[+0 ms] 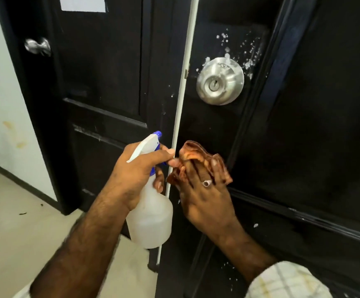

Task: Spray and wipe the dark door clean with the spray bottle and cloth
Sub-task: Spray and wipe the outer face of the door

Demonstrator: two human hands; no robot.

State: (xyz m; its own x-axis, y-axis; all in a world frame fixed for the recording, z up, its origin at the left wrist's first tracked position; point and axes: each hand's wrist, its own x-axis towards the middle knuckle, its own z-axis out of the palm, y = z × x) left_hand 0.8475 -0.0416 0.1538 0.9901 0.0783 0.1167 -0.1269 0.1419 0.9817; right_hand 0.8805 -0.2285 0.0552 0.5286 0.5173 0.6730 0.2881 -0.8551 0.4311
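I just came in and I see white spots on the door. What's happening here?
A person is cleaning the dark door. The left hand grips a spray bottle with a blue nozzle. The right hand presses an orange-brown cloth against the door, below the silver knob. White foam sits above and around the knob, not yet wiped away.
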